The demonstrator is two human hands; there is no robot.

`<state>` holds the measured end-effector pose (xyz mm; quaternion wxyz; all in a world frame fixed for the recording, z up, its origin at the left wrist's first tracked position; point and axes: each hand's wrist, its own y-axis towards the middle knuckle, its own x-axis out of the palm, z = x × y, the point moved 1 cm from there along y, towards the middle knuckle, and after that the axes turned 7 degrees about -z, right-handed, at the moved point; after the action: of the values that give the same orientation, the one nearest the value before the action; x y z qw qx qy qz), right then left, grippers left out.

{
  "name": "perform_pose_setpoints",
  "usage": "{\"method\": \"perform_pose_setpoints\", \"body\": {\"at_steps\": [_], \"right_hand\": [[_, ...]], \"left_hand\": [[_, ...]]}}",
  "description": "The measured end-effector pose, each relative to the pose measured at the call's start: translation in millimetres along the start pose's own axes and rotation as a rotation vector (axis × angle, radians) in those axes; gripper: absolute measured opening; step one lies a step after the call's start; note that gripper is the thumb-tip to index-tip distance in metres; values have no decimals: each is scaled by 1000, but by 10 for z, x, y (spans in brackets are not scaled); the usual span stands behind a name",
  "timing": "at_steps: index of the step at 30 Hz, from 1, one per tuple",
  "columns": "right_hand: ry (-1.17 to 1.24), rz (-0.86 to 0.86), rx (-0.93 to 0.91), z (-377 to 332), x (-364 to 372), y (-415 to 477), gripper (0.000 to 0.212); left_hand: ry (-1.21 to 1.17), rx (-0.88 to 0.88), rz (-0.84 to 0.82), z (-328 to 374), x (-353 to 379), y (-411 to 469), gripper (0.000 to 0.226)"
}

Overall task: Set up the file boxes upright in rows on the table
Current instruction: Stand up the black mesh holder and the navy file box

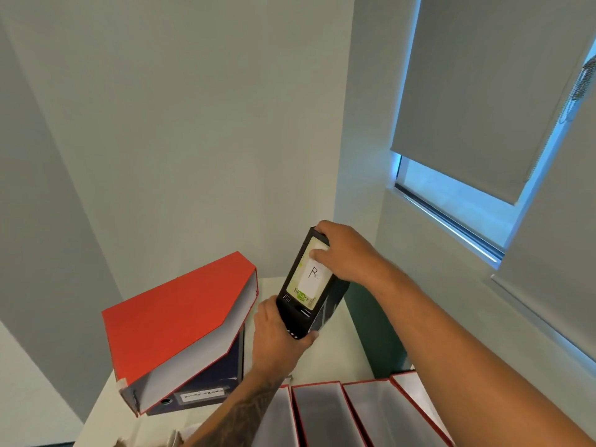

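I hold a black file box [301,290] tilted above the white table [351,353], its spine label marked "R" facing me. My left hand [277,330] grips its lower end from below. My right hand [342,251] grips its upper end, thumb on the label. A red file box [174,321] lies slanted on top of a dark blue box [206,387] at the left. Several red-edged file boxes [322,411] stand upright in a row at the near edge, open tops toward me.
A dark green box [377,337] stands at the table's right side next to the wall. White walls close in behind and to the left. A window with a grey roller blind [477,101] is at the right.
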<state>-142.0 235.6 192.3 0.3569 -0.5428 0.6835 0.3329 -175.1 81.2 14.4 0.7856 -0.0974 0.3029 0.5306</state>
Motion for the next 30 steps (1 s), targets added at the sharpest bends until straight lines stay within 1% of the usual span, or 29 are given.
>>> {"method": "perform_pose_setpoints", "body": {"at_steps": [2,4,7,10,11,13,15,16,17,19,20,22,26,30], "right_hand": [[23,-13,-36,87,-11,-23,28],[34,-25,-68,205,-9,-64,25],[10,-47,-90,438,58,-135,23],[-40,-24,-107,690,188,-181,23],[-64,-8,-118,769,241,-190,25],[-110,11,-107,900,326,-215,29],[-159,13,-98,1040,414,-233,30],[-189,8,-115,1104,463,-245,30],[-213,5,-131,1174,520,-256,29],[-230,5,-137,1294,617,-284,28],[-229,4,-131,1345,660,-304,27],[-215,-13,-118,1430,722,-364,24],[-140,-36,-120,1612,811,-517,21],[-135,-32,-115,1760,924,-605,19]], "left_hand": [[-26,14,-64,-14,19,-1,95],[-78,3,-139,-33,26,28,84],[-298,-82,-156,94,-13,113,86],[-487,-152,-202,392,-46,222,52],[-529,-184,-243,483,-38,261,48],[-629,-278,-347,626,12,326,46],[-689,-376,-431,724,84,386,58],[-693,-416,-469,759,130,416,63],[-695,-442,-505,791,176,432,64],[-691,-464,-546,844,278,456,56],[-691,-472,-545,855,341,462,48],[-666,-488,-507,833,489,480,39],[-603,-476,-473,763,764,448,31],[-553,-477,-455,723,981,391,23]]}}
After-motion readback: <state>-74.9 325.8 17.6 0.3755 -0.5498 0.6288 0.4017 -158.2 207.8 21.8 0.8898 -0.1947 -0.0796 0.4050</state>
